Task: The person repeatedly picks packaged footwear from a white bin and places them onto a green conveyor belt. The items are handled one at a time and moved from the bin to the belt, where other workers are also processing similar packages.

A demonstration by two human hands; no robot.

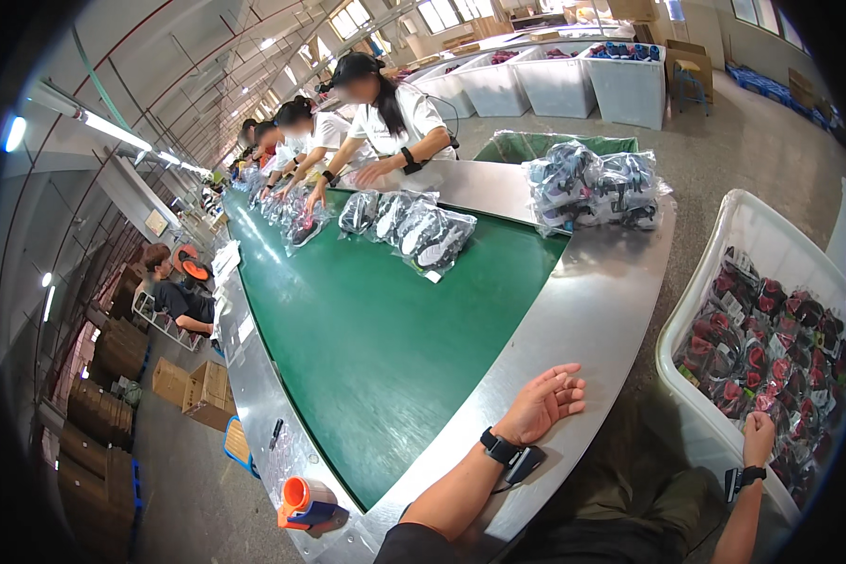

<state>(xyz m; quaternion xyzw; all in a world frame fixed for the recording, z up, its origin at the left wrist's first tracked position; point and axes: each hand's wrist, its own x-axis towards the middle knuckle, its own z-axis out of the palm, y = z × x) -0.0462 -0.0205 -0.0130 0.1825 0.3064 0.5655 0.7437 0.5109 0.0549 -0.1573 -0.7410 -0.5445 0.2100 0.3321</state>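
My left hand (541, 404) rests on the metal rim (573, 324) of the conveyor table, its fingers apart and loosely curled, holding nothing. Beside me on the right, my right hand (759, 438) reaches over a white plastic bin (672, 352). Its fingers are pinched at the clear wrapping of bagged shoes (766, 362), red and black, which fill the bin. Both wrists wear dark straps with small devices. On the green belt (395, 348), bagged black, grey and white shoes (414, 230) lie toward the far side.
Bagged shoes (597, 183) are stacked at the table's far right corner, by a green-lined bin (512, 146). Several co-workers reach over the belt's far side. An orange and blue tape dispenser (301, 501) and a black marker (276, 432) sit at the near left. White bins (620, 89) line the back.
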